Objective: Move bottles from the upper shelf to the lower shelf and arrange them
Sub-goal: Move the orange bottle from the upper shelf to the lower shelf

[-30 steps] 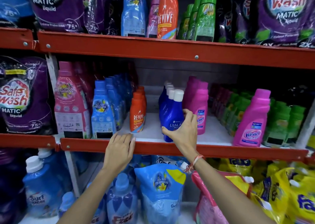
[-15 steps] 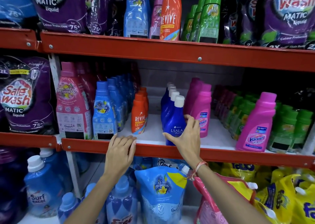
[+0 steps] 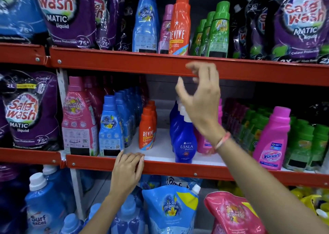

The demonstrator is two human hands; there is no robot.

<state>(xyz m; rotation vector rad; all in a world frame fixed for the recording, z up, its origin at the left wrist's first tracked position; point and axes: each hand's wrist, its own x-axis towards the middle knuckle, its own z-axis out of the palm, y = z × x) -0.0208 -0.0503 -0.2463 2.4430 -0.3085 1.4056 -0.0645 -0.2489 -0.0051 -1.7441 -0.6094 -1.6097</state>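
Note:
On the upper shelf (image 3: 124, 63) stand a tall blue bottle (image 3: 145, 23), a pink bottle (image 3: 165, 31), an orange Revive bottle (image 3: 179, 25) and green bottles (image 3: 216, 32). The lower shelf (image 3: 163, 168) holds rows of blue bottles (image 3: 111, 127), small orange Revive bottles (image 3: 148, 130), dark blue Ujala bottles (image 3: 184, 141) and pink Vanish bottles (image 3: 272, 139). My right hand (image 3: 199, 95) is raised in the air between the two shelves, fingers spread and curled, holding nothing. My left hand (image 3: 127, 166) rests flat on the lower shelf's red front edge.
Purple Safe Wash pouches (image 3: 69, 15) fill both shelves at left and the upper shelf at right. Green bottles (image 3: 306, 143) crowd the lower shelf's right end. Below hang blue (image 3: 170, 209) and pink (image 3: 231, 216) refill pouches, Surf bottles (image 3: 42, 209) and yellow packs (image 3: 313, 201).
My right hand has let go of the front Ujala bottle and risen toward the upper shelf's edge. The left hand has stayed on the lower shelf edge. The view has tilted upward.

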